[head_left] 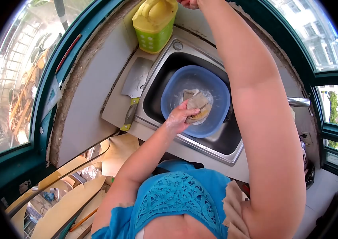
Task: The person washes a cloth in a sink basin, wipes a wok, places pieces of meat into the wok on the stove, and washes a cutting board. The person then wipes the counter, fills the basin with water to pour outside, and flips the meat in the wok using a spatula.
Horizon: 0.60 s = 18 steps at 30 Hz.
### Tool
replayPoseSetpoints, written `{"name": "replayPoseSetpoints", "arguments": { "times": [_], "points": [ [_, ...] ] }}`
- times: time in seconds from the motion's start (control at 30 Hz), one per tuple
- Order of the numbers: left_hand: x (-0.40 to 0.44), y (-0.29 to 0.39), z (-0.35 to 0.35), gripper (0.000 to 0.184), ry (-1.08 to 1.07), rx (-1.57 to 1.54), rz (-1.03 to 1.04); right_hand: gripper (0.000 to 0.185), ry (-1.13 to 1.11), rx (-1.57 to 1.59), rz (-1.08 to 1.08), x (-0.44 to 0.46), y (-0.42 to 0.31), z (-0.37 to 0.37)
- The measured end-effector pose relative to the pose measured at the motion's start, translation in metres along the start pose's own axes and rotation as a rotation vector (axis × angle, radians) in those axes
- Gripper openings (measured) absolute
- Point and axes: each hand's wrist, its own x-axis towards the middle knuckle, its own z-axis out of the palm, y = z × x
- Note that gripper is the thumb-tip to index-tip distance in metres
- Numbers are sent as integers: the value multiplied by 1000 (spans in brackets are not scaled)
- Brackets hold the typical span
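Fingers of your left hand grip a cloth over the basin; hold it low against splashes. Your right hand, twelve o'clock, is cropped, fingers unreadable.

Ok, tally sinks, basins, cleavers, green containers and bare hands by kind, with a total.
Sinks: 1, stainless-steel sink
Basins: 1, rounded blue plastic basin
Cleavers: 1, metal cleaver, green-trimmed handle
Green containers: 1, green plastic container, yellow lid
Hands: 2, left hand holding a beige cloth-like item; right hand partly cut off
Total: 6
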Motion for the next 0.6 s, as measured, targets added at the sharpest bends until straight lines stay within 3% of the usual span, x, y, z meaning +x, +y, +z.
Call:
{"name": "replayPoseSetpoints", "arguments": {
  "times": [0.17, 0.27, 0.3, 0.4, 0.47, 0.57, 0.6],
  "points": [
    [-8, 14, 3, 55, -49, 22, 40, 33, 44, 11, -124, -24, 15, -3],
    [-9, 17, 3, 62, -135, -35, 89, 32, -116, 500, -187, -47, 81, -19],
    [-10, 19, 6, 64, -135, -36, 105, 29, -122, 307, -345, -76, 112, -22],
    [-2, 17, 7, 59, -180, -29, 164, 27, 101, 240, -396, -147, 224, 13],
    [12, 14, -16, 51, -280, 24, 125, 36, 223, -326, -696, -182, 289, 24],
    [12, -2, -8, 49, -146, 28, 114, 47, 311, -767, -910, -234, 312, 44],
    [14, -7, -1, 50, -114, 7, 122, 50, 314, -833, -877, -239, 317, 36]
  ]
}}
